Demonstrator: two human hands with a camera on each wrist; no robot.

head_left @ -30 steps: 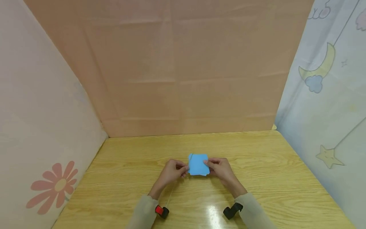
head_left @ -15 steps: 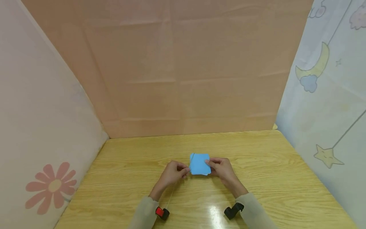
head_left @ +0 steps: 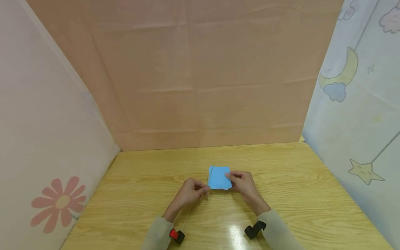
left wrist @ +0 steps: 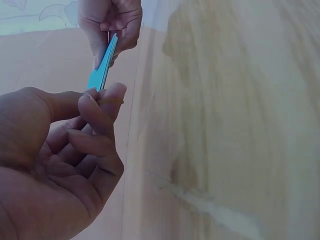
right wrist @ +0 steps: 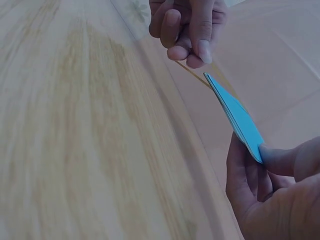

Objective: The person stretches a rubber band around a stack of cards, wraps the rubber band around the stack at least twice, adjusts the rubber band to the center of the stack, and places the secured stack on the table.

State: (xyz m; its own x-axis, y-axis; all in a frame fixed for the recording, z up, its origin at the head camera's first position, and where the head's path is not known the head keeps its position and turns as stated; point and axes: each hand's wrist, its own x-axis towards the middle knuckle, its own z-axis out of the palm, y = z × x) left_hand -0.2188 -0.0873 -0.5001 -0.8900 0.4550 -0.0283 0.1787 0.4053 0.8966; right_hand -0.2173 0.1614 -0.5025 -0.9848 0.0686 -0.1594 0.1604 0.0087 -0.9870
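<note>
A small stack of blue square cards is held up above the table. My right hand grips its right edge, thumb on the front face and fingers behind. A thin yellowish rubber band runs slanting over the stack's left part and stretches out to my left hand. Thumb and forefinger of that hand pinch the band just off the stack's lower left corner. In the left wrist view, the stack appears nearly edge-on, with several layers showing. The band's path behind the cards is hidden.
The wood-grain table lies under both hands. A plain tan sheet stands at its back edge. Printed cloth walls close in the left and right sides. Each wrist wears a black strap with a small camera.
My left fingertips have drawn away from the stack's left edge, pulling the rubber band out to the lower left. The stack has shifted slightly up and right with my right hand.
</note>
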